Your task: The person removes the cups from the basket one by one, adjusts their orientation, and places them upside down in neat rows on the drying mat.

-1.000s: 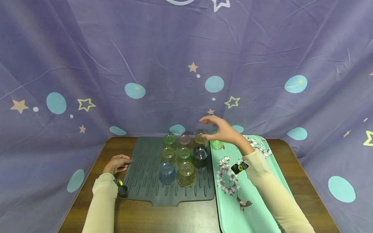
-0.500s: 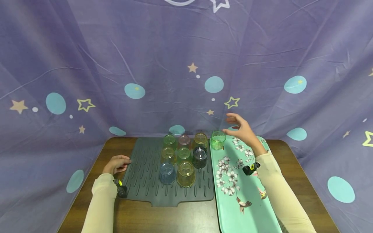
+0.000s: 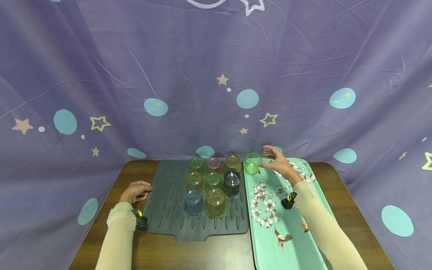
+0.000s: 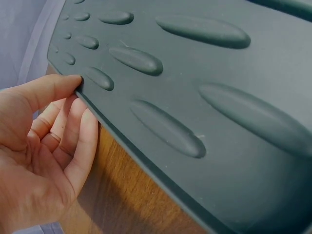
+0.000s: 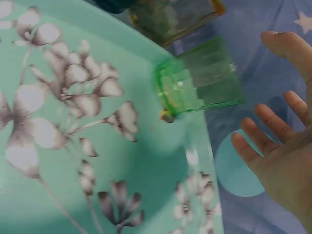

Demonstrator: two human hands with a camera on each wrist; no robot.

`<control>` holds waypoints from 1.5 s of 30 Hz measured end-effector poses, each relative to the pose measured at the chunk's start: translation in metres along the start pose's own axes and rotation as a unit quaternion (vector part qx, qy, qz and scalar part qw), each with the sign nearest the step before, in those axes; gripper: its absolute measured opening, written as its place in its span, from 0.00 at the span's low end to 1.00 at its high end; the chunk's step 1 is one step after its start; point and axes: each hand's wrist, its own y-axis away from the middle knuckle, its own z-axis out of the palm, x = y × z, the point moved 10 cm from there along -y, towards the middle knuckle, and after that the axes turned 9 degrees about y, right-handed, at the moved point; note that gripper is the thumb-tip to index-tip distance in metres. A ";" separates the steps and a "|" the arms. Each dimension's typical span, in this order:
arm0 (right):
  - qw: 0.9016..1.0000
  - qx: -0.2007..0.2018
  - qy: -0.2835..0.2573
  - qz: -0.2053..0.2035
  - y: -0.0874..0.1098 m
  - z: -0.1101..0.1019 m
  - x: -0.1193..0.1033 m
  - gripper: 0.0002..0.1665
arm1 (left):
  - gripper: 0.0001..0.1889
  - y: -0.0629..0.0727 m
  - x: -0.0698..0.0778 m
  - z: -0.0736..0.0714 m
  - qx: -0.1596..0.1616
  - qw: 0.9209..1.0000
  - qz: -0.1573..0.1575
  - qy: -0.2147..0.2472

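My left hand [image 3: 136, 190] is at the left edge of a dark grey draining mat [image 3: 165, 195]; in the left wrist view its thumb tip lies on the rim and the curled fingers are against the edge. My right hand [image 3: 276, 162] is just right of a green glass [image 3: 253, 163], its thumb and fingers spread apart with nothing between them. That glass stands upright, mouth up, in the far left corner of a mint-green tray [image 3: 297, 247]. In the right wrist view a gap shows between the fingers and the green glass [image 5: 200, 80].
On the mat's right half, glasses stand upside down in rows: green [image 3: 196, 165], pink [image 3: 213, 165], amber [image 3: 233, 163], dark [image 3: 231, 183], blue [image 3: 194, 202] and yellow [image 3: 216, 203] among them. A curtain [image 3: 189, 123] hangs close behind the wooden table [image 3: 222, 253].
My right hand has moved right from above the back amber glass, then down beside the green glass on the tray. My left hand has stayed at the mat's edge.
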 end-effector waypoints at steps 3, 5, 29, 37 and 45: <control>1.000 -0.009 -0.003 0.007 -0.001 0.007 0.008 0.52 | 0.04 -0.001 0.000 -0.001 0.002 1.000 0.001 0.002; 1.000 -0.011 -0.010 0.010 -0.002 0.011 0.011 0.52 | 0.04 -0.001 0.000 -0.001 0.004 1.000 0.002 0.003; 0.997 -0.017 -0.058 0.048 -0.004 0.034 0.041 0.54 | 0.05 -0.004 -0.002 -0.001 0.006 1.000 0.001 -0.001; 0.997 -0.013 -0.043 0.062 -0.007 0.041 0.047 0.55 | 0.05 -0.003 -0.004 -0.002 0.008 1.000 -0.001 -0.001; 0.996 -0.017 -0.052 0.068 -0.007 0.046 0.040 0.56 | 0.05 -0.002 -0.001 -0.001 0.006 1.000 -0.004 -0.010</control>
